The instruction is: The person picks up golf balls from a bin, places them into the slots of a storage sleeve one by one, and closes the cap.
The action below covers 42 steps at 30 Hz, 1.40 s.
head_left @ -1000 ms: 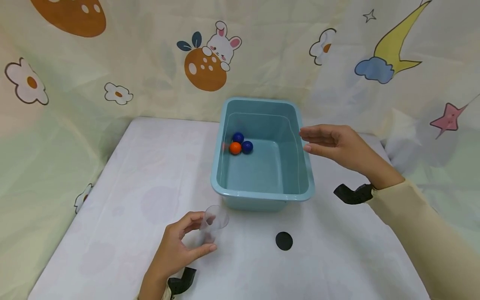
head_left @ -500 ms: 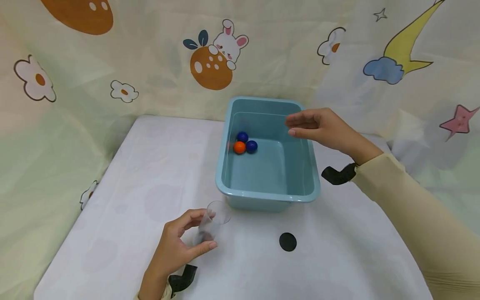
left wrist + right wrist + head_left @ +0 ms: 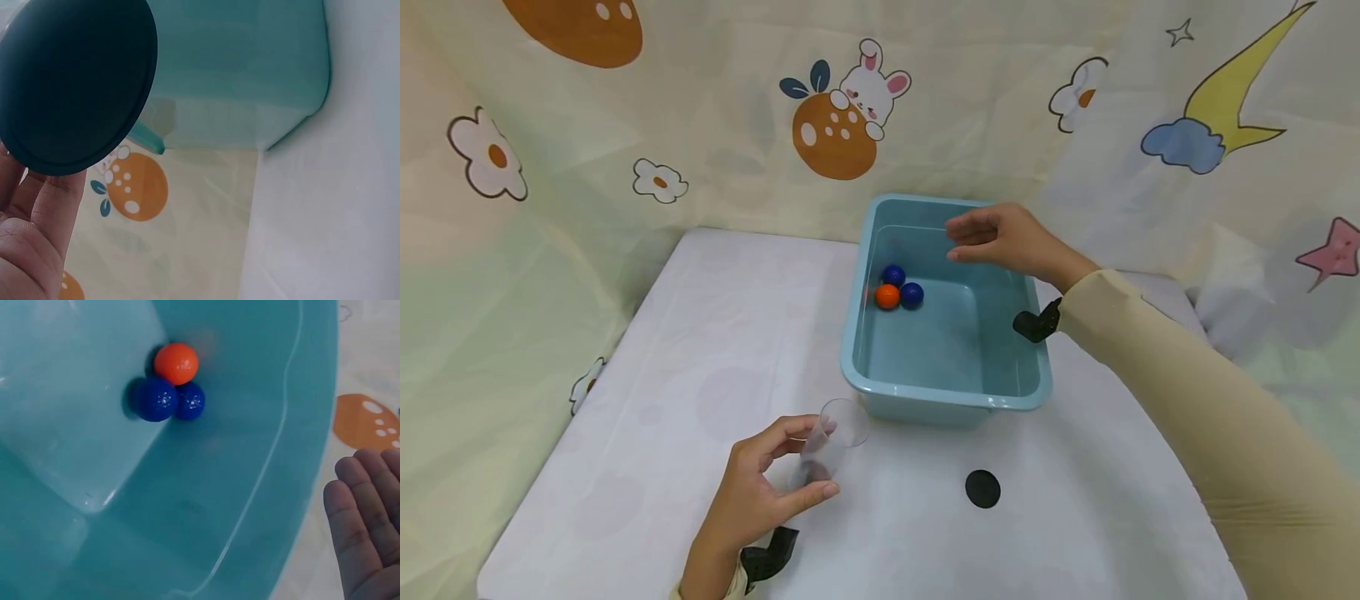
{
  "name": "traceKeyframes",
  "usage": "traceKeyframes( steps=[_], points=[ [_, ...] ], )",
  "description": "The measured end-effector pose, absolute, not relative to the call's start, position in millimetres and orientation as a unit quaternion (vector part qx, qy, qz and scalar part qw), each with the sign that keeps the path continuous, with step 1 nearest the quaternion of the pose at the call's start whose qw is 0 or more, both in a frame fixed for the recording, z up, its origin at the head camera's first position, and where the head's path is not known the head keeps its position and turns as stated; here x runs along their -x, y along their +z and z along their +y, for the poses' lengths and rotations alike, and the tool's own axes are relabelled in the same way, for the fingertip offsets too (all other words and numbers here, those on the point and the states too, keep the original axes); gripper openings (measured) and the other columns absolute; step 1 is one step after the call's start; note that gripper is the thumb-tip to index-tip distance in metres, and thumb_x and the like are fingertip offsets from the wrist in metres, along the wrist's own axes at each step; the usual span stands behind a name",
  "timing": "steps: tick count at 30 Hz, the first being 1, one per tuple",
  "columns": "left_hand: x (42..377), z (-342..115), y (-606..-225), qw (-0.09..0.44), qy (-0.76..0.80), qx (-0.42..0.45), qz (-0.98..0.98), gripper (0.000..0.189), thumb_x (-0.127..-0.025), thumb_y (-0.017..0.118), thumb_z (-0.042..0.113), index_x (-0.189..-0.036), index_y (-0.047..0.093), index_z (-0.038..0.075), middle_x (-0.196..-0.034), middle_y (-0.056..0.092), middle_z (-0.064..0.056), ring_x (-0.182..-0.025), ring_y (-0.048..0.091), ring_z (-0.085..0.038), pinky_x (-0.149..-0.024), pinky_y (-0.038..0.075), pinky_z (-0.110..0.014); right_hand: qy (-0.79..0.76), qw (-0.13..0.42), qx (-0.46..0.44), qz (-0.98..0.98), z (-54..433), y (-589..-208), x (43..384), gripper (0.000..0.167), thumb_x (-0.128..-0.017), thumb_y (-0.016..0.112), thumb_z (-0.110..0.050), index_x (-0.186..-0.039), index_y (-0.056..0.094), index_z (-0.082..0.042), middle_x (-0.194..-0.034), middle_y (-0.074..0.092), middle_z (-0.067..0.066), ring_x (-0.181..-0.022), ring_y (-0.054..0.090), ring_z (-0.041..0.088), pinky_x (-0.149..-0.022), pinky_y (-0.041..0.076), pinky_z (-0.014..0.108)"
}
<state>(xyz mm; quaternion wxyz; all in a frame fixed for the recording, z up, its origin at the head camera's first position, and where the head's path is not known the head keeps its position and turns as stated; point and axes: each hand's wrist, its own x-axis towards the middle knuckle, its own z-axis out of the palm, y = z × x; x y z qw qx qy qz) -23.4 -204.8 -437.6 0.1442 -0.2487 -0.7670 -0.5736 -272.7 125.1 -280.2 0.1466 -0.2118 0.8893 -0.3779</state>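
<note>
My left hand (image 3: 756,479) grips a clear cup (image 3: 822,457) between fingers and thumb, just off the near left corner of a light blue plastic basin (image 3: 947,393). The cup leans, its round mouth toward the basin; the left wrist view shows its dark round base (image 3: 78,84) close up. Over the far right part of the basin, my right hand (image 3: 1000,237) reaches in with fingers extended, holding nothing. On the basin floor by the left wall, an orange ball (image 3: 887,297) sits against two dark blue balls, one nearer (image 3: 912,296) and one farther back (image 3: 893,276).
A flat black disc (image 3: 982,489) lies on the white-covered table (image 3: 722,333) in front of the basin. Behind and to both sides hangs a printed curtain (image 3: 722,92), close to the basin's far wall.
My right hand has moved left and farther back, from beside the basin's right rim to over its inside. The left hand keeps its grip; the cup has tilted a little. The balls stay put.
</note>
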Motion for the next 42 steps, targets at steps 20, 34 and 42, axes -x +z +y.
traceKeyframes(
  steps=[20, 34, 42],
  points=[
    [33.3, -208.3, -440.7, 0.155, -0.574, 0.241, -0.767, 0.065, -0.073, 0.100, 0.006, -0.131, 0.071, 0.009, -0.118, 0.079, -0.007, -0.099, 0.075, -0.016, -0.086, 0.062, -0.025, -0.398, 0.208, 0.195, 0.872, 86.8, -329.7, 332.4, 0.051, -0.099, 0.078, -0.002, -0.146, 0.060, 0.008, -0.148, 0.062, 0.029, -0.136, 0.061, 0.041, -0.117, 0.049, 0.049],
    [36.0, -209.0, -443.9, 0.152, -0.584, 0.251, -0.756, 0.059, -0.080, 0.099, 0.016, -0.131, 0.071, 0.009, -0.115, 0.078, -0.006, -0.103, 0.074, -0.014, -0.088, 0.063, -0.027, -0.374, 0.242, 0.176, 0.878, 76.2, -372.2, 353.6, 0.047, -0.097, 0.077, 0.005, -0.142, 0.062, 0.011, -0.147, 0.062, 0.029, -0.135, 0.061, 0.042, -0.117, 0.049, 0.051],
    [39.2, -213.6, -446.4, 0.160, -0.587, 0.251, -0.753, 0.058, -0.081, 0.099, 0.020, -0.131, 0.071, 0.009, -0.114, 0.078, -0.005, -0.101, 0.074, -0.015, -0.088, 0.062, -0.026, -0.337, 0.259, 0.145, 0.893, 74.4, -387.4, 360.4, 0.046, -0.095, 0.080, -0.002, -0.138, 0.066, 0.007, -0.141, 0.067, 0.027, -0.133, 0.060, 0.041, -0.119, 0.045, 0.054]
  ],
)
